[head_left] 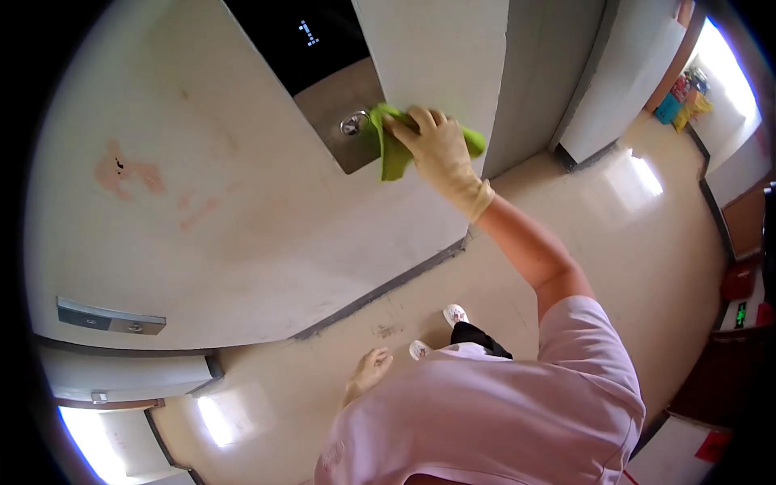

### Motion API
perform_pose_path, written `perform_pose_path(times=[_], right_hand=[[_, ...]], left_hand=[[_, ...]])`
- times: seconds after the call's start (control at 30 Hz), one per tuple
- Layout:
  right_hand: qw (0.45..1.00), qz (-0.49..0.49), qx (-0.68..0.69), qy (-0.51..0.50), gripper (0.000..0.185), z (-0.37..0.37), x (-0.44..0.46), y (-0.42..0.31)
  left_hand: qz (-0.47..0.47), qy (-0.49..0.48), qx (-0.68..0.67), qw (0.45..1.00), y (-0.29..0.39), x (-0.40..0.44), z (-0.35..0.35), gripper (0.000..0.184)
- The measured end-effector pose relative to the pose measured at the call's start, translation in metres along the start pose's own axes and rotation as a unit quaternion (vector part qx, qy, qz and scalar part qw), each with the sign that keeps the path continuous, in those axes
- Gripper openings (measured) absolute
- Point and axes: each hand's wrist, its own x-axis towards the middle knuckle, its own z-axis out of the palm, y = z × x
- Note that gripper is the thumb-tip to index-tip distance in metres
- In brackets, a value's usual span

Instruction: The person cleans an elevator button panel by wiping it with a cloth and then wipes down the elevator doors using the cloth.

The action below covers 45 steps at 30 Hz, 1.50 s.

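A pale rubber glove covers my right hand (440,153), which is closed around a bright green cleaning cloth (394,156). The cloth touches the right edge of a metal elevator call panel (335,109), next to its round button (354,123). Above the button, a black display (303,36) shows a lit white "1". My left hand (370,369), also gloved, hangs low near my body with fingers loosely bent and nothing visible in it.
The pale wall (218,153) has peach-coloured patches (129,174) and a small metal plate (111,316). A grey elevator door (537,81) stands right of the panel. Bags and a blue container (668,108) sit at the far right. Shiny beige floor (566,202) lies below.
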Motion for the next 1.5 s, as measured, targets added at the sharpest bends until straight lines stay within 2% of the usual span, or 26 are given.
perform_pose_path(times=[0.07, 0.13, 0.2, 0.27, 0.33, 0.37, 0.43, 0.53, 0.6, 0.63, 0.73, 0.77, 0.83, 0.87, 0.9, 0.93, 1.0, 1.07, 1.17, 1.23, 1.33, 1.4, 1.5], right_hand=[[1.0, -0.004, 0.005, 0.001, 0.054, 0.002, -0.002, -0.001], [1.0, 0.004, -0.011, 0.002, 0.054, -0.001, 0.008, -0.007], [0.997, -0.046, 0.018, 0.053, 0.054, -0.003, 0.024, -0.006], [0.998, -0.05, 0.005, 0.043, 0.053, -0.008, 0.022, -0.003], [0.998, -0.054, -0.029, -0.018, 0.053, -0.011, 0.011, 0.005], [0.996, -0.039, -0.046, -0.059, 0.053, -0.013, 0.007, 0.006], [0.996, -0.052, -0.056, -0.042, 0.053, -0.013, 0.014, 0.003], [0.996, -0.058, -0.048, -0.047, 0.05, -0.017, 0.023, -0.004], [0.997, -0.074, -0.027, 0.014, 0.05, -0.015, 0.028, -0.005], [0.996, -0.07, -0.057, -0.029, 0.048, -0.025, 0.025, -0.002], [0.997, -0.057, -0.037, -0.038, 0.046, -0.017, 0.005, 0.014], [0.998, -0.053, -0.025, -0.02, 0.045, -0.011, 0.006, 0.013], [0.998, -0.059, -0.037, -0.007, 0.044, -0.015, 0.019, 0.004], [0.997, -0.064, -0.047, 0.009, 0.043, -0.017, 0.028, -0.001], [0.993, -0.088, -0.018, 0.071, 0.047, -0.012, 0.033, -0.003], [0.993, -0.087, -0.018, 0.071, 0.047, -0.011, 0.03, -0.003], [0.998, -0.053, -0.009, 0.031, 0.047, -0.012, 0.02, 0.001], [0.999, -0.026, 0.011, 0.042, 0.048, -0.011, 0.014, 0.001], [0.998, 0.003, -0.007, 0.059, 0.05, -0.015, 0.025, -0.004], [0.99, 0.009, -0.009, 0.141, 0.054, -0.021, 0.051, -0.012], [0.994, 0.026, 0.013, 0.104, 0.054, -0.018, 0.037, -0.014], [0.995, 0.025, 0.014, 0.1, 0.054, -0.002, 0.018, -0.013], [0.99, 0.091, 0.059, 0.094, 0.055, 0.006, 0.012, -0.024]], left_hand=[[0.01, 0.01, -0.003, 1.0, 0.007, 0.004, 0.001, 0.051], [-0.031, 0.002, 0.002, 1.0, 0.012, -0.006, 0.004, 0.052], [-0.052, -0.012, -0.005, 0.999, 0.009, -0.005, 0.006, 0.053], [-0.071, -0.024, -0.013, 0.997, 0.01, -0.006, 0.01, 0.054], [-0.075, -0.021, -0.051, 0.996, 0.013, -0.006, 0.012, 0.056], [-0.071, -0.016, -0.052, 0.996, 0.005, -0.003, 0.013, 0.056], [-0.025, -0.023, -0.045, 0.998, -0.008, 0.007, 0.018, 0.056], [-0.033, -0.014, -0.053, 0.998, -0.005, 0.005, 0.021, 0.055], [-0.017, -0.006, -0.036, 0.999, -0.005, 0.006, 0.02, 0.055], [-0.003, 0.002, -0.016, 1.0, -0.005, 0.005, 0.019, 0.055], [0.022, 0.044, -0.021, 0.999, -0.013, 0.008, 0.018, 0.055], [0.026, 0.042, -0.024, 0.998, -0.013, 0.011, 0.019, 0.055], [-0.059, 0.003, -0.066, 0.996, -0.015, 0.007, 0.018, 0.054], [-0.059, 0.001, -0.065, 0.996, -0.014, 0.005, 0.017, 0.054], [-0.052, -0.014, -0.054, 0.997, -0.013, 0.004, 0.015, 0.054], [-0.046, -0.028, -0.043, 0.998, -0.011, 0.001, 0.013, 0.053], [-0.024, -0.005, -0.058, 0.998, -0.008, -0.003, 0.01, 0.053], [0.001, 0.022, -0.078, 0.997, -0.01, 0.0, 0.011, 0.052], [-0.015, 0.038, -0.14, 0.989, -0.025, 0.001, 0.016, 0.051], [-0.018, 0.013, -0.102, 0.994, -0.023, -0.003, 0.013, 0.05], [-0.043, 0.016, -0.106, 0.993, -0.004, -0.015, 0.006, 0.05], [-0.024, 0.02, -0.098, 0.995, -0.028, -0.006, 0.012, 0.051], [-0.009, 0.018, -0.104, 0.994, -0.04, -0.001, 0.015, 0.052]])
